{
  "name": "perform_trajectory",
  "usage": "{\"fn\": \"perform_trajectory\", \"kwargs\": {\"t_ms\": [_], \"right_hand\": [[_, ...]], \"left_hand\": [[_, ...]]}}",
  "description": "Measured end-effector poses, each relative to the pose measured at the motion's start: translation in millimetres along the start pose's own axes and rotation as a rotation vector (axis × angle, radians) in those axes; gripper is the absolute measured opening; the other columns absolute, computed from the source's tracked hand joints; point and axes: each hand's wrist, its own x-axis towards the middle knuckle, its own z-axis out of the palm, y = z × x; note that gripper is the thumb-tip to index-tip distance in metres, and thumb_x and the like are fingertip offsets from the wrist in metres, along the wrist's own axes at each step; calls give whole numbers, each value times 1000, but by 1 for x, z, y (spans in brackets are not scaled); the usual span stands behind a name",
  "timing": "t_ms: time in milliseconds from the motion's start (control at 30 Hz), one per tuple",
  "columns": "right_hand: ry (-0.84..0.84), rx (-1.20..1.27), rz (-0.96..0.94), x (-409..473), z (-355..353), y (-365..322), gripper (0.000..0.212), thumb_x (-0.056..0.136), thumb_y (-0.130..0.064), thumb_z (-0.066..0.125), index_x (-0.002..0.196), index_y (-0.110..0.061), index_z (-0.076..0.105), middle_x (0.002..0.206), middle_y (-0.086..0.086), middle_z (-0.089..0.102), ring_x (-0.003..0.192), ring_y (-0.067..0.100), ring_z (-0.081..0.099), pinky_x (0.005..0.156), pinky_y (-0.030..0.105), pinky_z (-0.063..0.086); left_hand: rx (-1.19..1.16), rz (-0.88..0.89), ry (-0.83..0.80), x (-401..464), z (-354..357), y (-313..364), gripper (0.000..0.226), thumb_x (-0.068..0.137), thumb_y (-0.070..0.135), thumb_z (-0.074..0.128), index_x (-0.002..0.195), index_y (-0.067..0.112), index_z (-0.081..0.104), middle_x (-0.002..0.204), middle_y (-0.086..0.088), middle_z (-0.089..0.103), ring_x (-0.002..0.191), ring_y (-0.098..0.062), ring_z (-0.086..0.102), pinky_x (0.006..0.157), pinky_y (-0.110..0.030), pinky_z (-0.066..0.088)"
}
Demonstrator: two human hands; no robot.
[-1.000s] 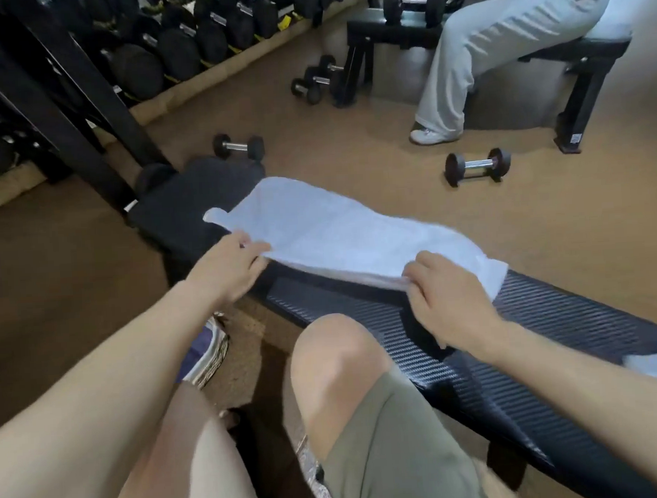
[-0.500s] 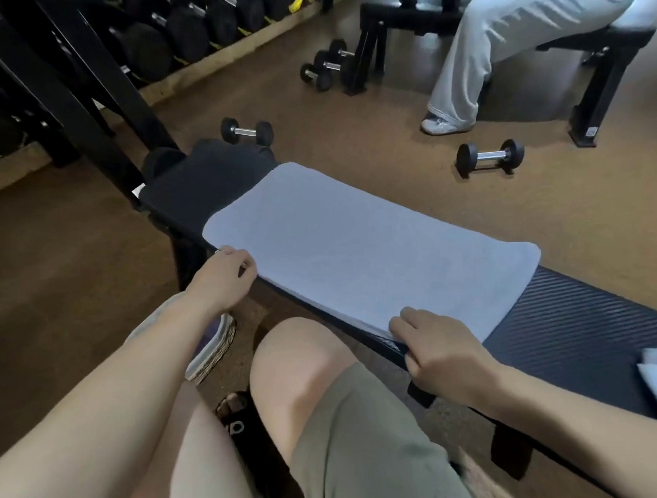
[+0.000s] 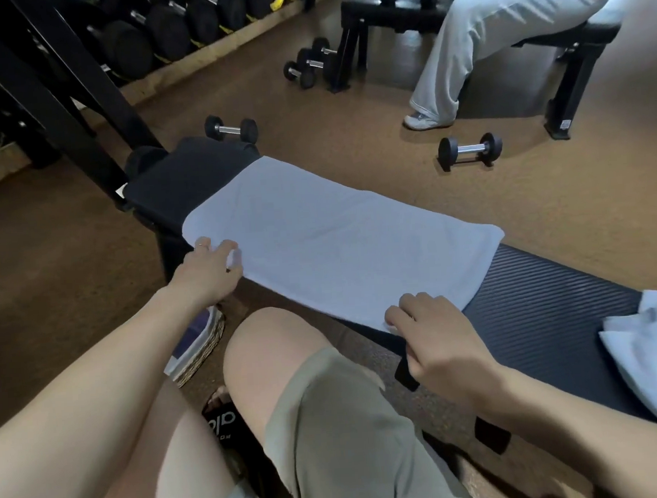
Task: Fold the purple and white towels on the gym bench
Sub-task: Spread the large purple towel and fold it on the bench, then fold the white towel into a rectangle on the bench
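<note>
A pale towel (image 3: 334, 241) lies spread flat across the black gym bench (image 3: 542, 298), its near edge along the bench's front. My left hand (image 3: 210, 270) pinches the towel's near left corner. My right hand (image 3: 434, 334) grips the near right corner, fingers curled over the edge. A second pale towel (image 3: 652, 350) lies crumpled on the bench at the far right, partly out of frame.
A woven basket (image 3: 199, 347) with purple cloth sits on the floor by my left knee. Dumbbells (image 3: 470, 150) (image 3: 233, 128) lie on the floor beyond the bench. Another person (image 3: 471, 32) sits on a far bench. A dumbbell rack (image 3: 163, 32) lines the back left.
The towel went from bunched and narrow to spread flat across the bench as both hands drew its near edge toward me. My left hand has shifted slightly right along the corner.
</note>
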Motion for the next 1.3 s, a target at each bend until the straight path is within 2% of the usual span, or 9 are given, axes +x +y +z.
{"fn": "perform_trajectory", "kwargs": {"t_ms": [100,200,333,500,700,900,1067,1200,1300], "right_hand": [[57,-9,92,0,-6,-2,27,73,-12,68,99,-14,60,89,5,53,73,26,48,57,35,37],[83,92,236,6,-18,-3,17,96,-19,54,112,-16,52,100,5,47,72,30,53,53,36,39],[221,203,291,28,-36,1,13,99,-19,47,110,-14,51,101,6,45,74,33,54,58,40,42],[119,137,307,20,-40,15,22,87,-7,53,107,-14,49,101,5,45,90,28,49,60,38,38],[73,97,268,-13,-40,32,9,85,-10,51,93,-13,54,91,2,46,90,27,47,63,38,41],[-591,425,257,-23,-55,39,24,86,-15,55,107,-25,62,92,-8,63,86,13,60,73,31,49],[-100,451,601,9,-31,117,21,92,-20,57,112,-16,61,103,4,67,90,23,60,67,31,42],[-63,259,727,31,-6,162,49,99,-24,50,146,-14,44,143,21,45,126,42,45,96,45,42],[-101,175,684,42,7,172,45,102,-33,41,146,-24,44,140,20,48,127,42,44,99,49,40]], "left_hand": [[63,165,54,-24,-18,47,53,97,47,55,145,32,40,151,-12,34,136,-34,36,104,-45,40],[-113,530,-147,-51,-28,104,58,85,41,75,135,31,49,131,0,52,124,-19,46,99,-34,40],[-123,779,-244,-75,-12,174,42,88,36,72,123,22,54,114,2,62,104,-16,56,86,-33,44],[87,763,-153,-60,-7,190,15,99,27,54,90,17,47,80,5,52,83,-25,54,64,-34,35],[109,786,-258,-59,-3,179,19,95,27,60,81,24,47,83,6,57,84,-22,54,74,-38,47],[245,691,-446,-73,20,193,26,82,28,74,101,25,56,102,6,44,93,-22,56,78,-40,50],[201,748,-389,-84,27,215,41,83,52,72,104,27,48,103,8,43,89,-20,51,76,-38,46],[229,803,-327,-91,38,241,48,91,55,63,118,19,47,113,0,46,89,-21,46,73,-36,41],[283,839,-327,-96,52,254,49,91,59,63,109,18,45,109,-1,46,87,-20,42,72,-37,41]]}}
